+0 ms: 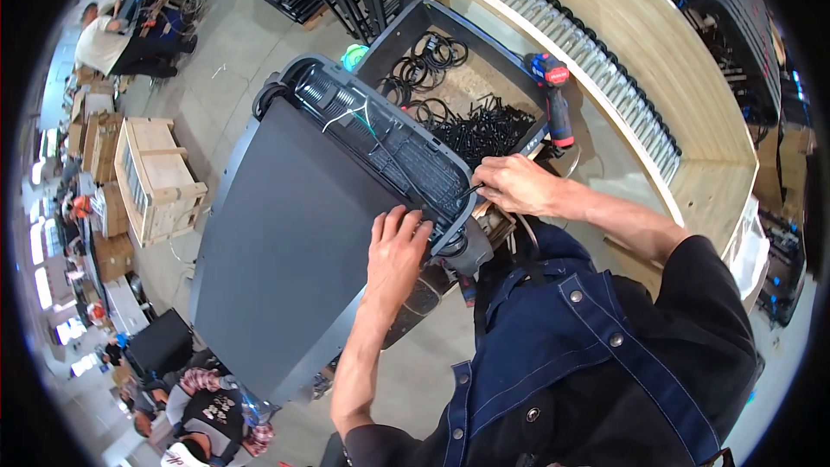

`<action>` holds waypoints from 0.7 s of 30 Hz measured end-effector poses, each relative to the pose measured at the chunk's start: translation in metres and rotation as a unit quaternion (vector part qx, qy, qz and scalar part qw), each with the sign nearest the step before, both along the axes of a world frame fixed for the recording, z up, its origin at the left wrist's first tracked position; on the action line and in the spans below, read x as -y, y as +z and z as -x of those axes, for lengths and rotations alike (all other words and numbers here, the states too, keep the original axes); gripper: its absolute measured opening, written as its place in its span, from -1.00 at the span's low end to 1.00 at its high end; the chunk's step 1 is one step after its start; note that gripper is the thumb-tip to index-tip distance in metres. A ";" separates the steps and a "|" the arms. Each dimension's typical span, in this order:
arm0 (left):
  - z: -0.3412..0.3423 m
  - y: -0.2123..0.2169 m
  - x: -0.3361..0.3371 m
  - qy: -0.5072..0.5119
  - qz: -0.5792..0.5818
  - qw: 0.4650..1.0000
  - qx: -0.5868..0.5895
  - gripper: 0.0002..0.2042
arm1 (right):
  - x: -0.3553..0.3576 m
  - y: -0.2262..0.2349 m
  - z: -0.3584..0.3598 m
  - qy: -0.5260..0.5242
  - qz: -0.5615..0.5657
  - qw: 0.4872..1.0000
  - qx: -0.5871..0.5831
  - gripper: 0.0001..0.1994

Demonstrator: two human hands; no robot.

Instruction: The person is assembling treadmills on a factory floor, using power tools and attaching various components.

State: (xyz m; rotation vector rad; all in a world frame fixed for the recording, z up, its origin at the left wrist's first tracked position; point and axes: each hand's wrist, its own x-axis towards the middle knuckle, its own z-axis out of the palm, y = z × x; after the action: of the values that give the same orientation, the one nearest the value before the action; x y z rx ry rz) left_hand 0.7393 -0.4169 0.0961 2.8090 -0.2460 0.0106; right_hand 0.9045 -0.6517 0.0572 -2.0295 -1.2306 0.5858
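Observation:
In front of me lies a treadmill-like deck with a dark flat belt (294, 216). At its end is an open grey housing (380, 134) with loose white and green wires (363, 121) inside. My left hand (398, 246) rests on the belt's edge beside the housing, its fingers stretched out, holding nothing I can see. My right hand (514, 183) is closed in a pinch at the housing's near right corner. Between its fingertips is a thin black piece (472, 191), too small to name, that points toward the housing.
Beyond the housing stands a dark tray (393, 30) with black rings (432, 52) and many small black screws (488, 130). A red and blue power drill (553, 99) is at the tray's right. A wooden crate (605, 0) holds metal rollers (596, 69). Other people work at left.

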 end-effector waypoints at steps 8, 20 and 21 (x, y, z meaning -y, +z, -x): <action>-0.056 -0.013 -0.020 -0.244 -0.086 0.948 -0.184 -0.75 | -0.031 -0.003 0.007 0.098 0.000 0.995 -0.021 -0.90; -0.107 0.001 -0.021 -0.235 0.000 0.837 -0.495 -0.77 | -0.052 -0.022 0.015 0.019 0.033 0.991 -0.129 -0.87; -0.107 -0.001 -0.021 -0.236 0.003 0.836 -0.496 -0.77 | -0.052 -0.023 0.016 -0.002 0.024 0.991 -0.131 -0.86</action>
State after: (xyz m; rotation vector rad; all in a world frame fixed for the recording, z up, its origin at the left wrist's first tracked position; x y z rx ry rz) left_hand 0.8460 -0.3960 0.0952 2.2673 -0.6337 -1.4752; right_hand 0.8883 -0.6000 0.0340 -1.9207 -1.0650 0.8565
